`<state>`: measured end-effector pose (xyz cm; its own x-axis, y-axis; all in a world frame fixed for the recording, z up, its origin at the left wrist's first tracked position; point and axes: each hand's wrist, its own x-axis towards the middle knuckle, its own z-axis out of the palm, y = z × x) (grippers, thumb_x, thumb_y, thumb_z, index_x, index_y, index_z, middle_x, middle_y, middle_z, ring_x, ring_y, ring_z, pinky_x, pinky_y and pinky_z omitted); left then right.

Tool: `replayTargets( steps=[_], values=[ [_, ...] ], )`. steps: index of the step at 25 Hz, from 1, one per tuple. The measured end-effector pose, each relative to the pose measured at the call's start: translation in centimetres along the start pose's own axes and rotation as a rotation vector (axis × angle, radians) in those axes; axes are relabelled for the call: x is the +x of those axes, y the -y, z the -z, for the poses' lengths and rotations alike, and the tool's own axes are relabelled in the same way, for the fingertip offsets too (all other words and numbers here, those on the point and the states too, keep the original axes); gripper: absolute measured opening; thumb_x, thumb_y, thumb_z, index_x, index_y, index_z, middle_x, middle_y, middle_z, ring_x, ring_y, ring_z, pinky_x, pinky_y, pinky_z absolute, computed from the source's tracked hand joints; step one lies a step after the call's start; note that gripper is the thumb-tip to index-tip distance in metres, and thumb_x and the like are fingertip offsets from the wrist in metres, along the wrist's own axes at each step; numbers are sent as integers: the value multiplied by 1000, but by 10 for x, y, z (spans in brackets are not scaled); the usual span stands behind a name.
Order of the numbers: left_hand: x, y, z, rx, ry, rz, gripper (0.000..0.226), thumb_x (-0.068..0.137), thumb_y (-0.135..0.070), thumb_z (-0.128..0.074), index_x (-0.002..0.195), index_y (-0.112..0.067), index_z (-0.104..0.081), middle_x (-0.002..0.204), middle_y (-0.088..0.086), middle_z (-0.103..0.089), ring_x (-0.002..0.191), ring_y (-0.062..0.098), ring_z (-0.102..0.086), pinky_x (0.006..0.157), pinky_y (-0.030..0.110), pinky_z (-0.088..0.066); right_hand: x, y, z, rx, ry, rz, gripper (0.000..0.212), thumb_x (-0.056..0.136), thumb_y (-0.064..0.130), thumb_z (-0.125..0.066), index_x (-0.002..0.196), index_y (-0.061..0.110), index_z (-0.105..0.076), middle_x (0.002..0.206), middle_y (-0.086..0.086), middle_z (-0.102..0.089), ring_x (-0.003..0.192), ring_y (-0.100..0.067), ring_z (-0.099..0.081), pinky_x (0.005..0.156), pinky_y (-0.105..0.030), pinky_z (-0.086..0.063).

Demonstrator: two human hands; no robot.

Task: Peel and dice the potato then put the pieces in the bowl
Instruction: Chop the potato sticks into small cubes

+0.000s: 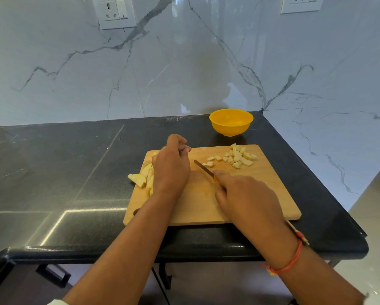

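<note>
A wooden cutting board (261, 194) lies on the black counter. Diced potato pieces (237, 156) are heaped at its far right, with a couple more beside the knife tip. Long potato wedges (140, 178) lie at the board's left edge, partly under my left hand (171, 166). That hand hovers over the board with its fingers loosely curled, and I see nothing in it. My right hand (246, 199) grips the yellow handle of a small knife (203, 169), whose blade points far-left and lies low over the board. The yellow bowl (231, 122) stands behind the board.
The black counter (74, 172) runs left, with its front edge close to me and a corner at the right. A marble wall rises behind it, with sockets (114, 12) high up. A dark frame and handle show below the counter.
</note>
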<state>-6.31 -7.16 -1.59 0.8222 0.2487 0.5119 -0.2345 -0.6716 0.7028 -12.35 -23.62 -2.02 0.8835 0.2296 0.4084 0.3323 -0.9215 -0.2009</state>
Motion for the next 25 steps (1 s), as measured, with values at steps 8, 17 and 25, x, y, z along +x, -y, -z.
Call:
replayTargets(
  steps=[8, 17, 25],
  values=[
    [3, 3, 0, 21, -16, 25, 13, 98, -15, -57, 109, -22, -54, 98, -10, -69, 94, 12, -64, 98, 48, -47, 8, -37, 5, -45, 24, -134, 44, 101, 42, -36, 145, 42, -41, 69, 14, -48, 58, -6, -49, 56, -24, -50],
    [20, -1, 38, -1, 44, 28, 13, 100, -19, -54, 104, -27, -64, 92, -16, -69, 67, 4, -60, 61, 17, -48, 12, -28, -9, 223, -41, -98, 43, 97, 45, -45, 139, 39, -50, 71, 18, -56, 58, -3, -52, 50, -20, -45],
    [24, 21, 54, 589, 522, 58, 49, 82, -57, -70, 122, -31, -65, 125, -7, -59, 117, 19, -51, 96, 42, -49, 9, -30, -13, 189, -39, -86, 44, 95, 49, -41, 138, 43, -49, 67, 20, -52, 58, -3, -50, 53, -25, -50]
  ],
)
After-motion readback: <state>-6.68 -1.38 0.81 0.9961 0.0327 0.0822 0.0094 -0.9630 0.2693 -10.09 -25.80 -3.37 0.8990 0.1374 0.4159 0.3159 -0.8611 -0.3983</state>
